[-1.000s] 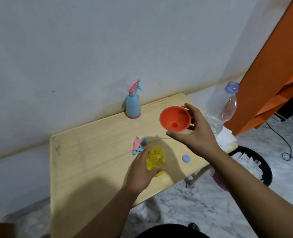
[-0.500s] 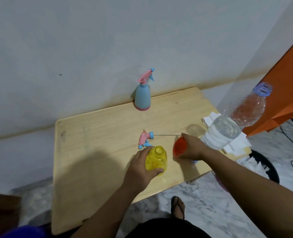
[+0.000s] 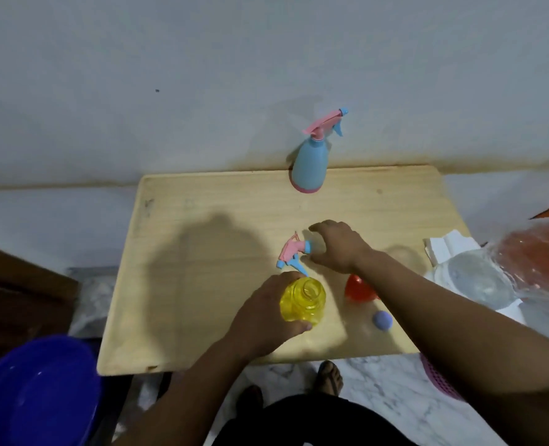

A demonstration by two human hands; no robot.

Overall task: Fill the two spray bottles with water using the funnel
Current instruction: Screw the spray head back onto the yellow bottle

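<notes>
The yellow spray bottle (image 3: 303, 300) stood upright near the front edge of the wooden counter (image 3: 202, 252), its neck open with no top on it. The left hand (image 3: 266, 312) held it from the left, fingers and thumb curled round its body in a firm grip. Just behind the bottle lay the loose spray head (image 3: 293, 253), pink with blue trigger and nozzle, flat on the wood. The right hand (image 3: 337, 244) hovered right beside that spray head with its fingers spread and bent downward, an open grip holding nothing; whether the fingertips touched the blue collar I could not tell.

The orange funnel (image 3: 360, 289) lay on the counter to the right of the yellow bottle, partly hidden under the right forearm. A small blue cap (image 3: 382, 320) rested a little nearer the front edge, apart from both. The second spray bottle (image 3: 310, 164), pale blue with a pink base and its pink-and-blue top fitted (the only one fully assembled), stood upright at the back edge against the wall.

At the right end of the counter a large clear water bottle (image 3: 479, 281) loomed close and blurred, next to some white folded paper (image 3: 443, 249). A deep blue basin (image 3: 32, 391) sat low at the left, and a pink basket (image 3: 437, 378) showed on the marbled floor to the right.
</notes>
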